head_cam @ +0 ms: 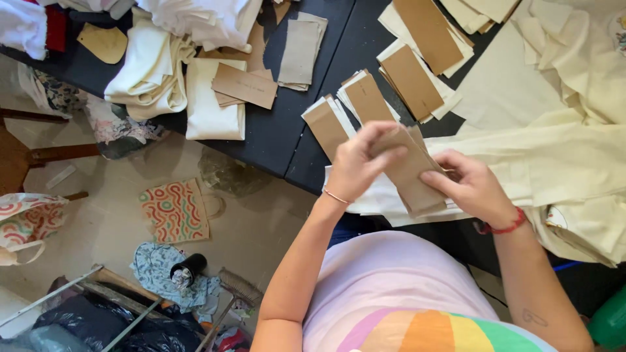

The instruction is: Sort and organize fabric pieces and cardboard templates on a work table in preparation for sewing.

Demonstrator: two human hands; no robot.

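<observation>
At the left of the frame a patterned red-and-green cloth bag (175, 211) lies on the floor; folded cream cloth pieces (207, 107) rest on the black table (280, 130) above it. At centre, the left hand (357, 164) curls its fingers over a stack of brown cardboard rectangles (412, 175). Just right, the right hand (471, 188) pinches the stack's lower edge. Cream fabric (561, 156) fills the right side.

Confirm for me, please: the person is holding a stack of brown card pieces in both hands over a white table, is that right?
Not quite: the table is black, not white, as the head view shows. The rest holds: the left hand and the right hand both hold the stack of brown card pieces over it.
</observation>
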